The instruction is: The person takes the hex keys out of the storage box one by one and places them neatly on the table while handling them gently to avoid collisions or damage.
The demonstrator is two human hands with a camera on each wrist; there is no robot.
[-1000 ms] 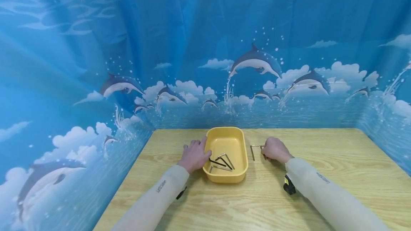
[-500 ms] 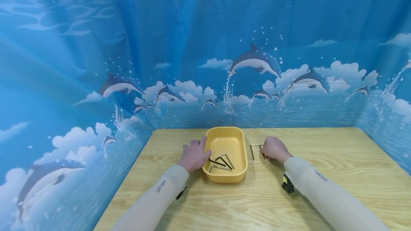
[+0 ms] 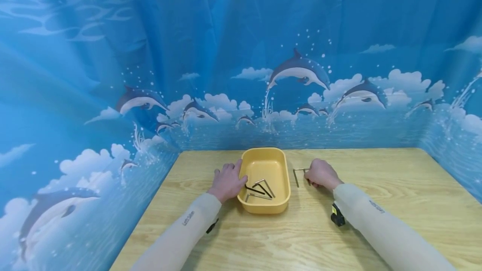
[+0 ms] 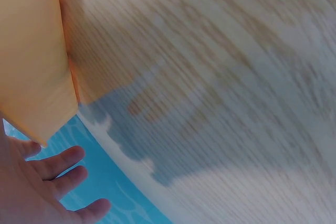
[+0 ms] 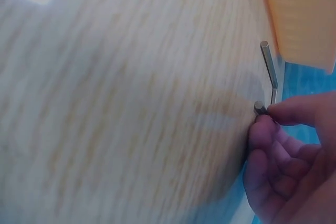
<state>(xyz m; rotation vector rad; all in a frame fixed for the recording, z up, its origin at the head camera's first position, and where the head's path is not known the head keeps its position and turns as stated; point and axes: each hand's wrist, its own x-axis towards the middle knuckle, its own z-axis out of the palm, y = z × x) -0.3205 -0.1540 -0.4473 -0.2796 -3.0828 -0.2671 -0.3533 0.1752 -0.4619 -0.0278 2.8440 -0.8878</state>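
A yellow plastic bin [image 3: 285,179] stands on the table with several L-shaped hex keys [image 3: 265,188], black and silver, lying in its near half. My left hand [image 3: 227,182] rests against its left rim, thumb over the edge. In the left wrist view the other fingers [image 4: 60,165] spread loosely beside the bin's wall. Right of the bin, my right hand [image 3: 321,175] pinches a silver hex key [image 5: 260,107] between thumb and fingertip, low over the tabletop. Just left of that hand lies another silver hex key [image 3: 296,177]; its far arm runs toward my fingers.
The wood-grain table [image 3: 233,241] ends at a blue curtain [image 3: 226,53] printed with dolphins, which hangs along the back and sides. A dark wrist device [image 3: 337,216] sits under the right sleeve.
My right hand has shifted very slightly to the left, still pinching the hex key. The left hand and the bin stay where they were.
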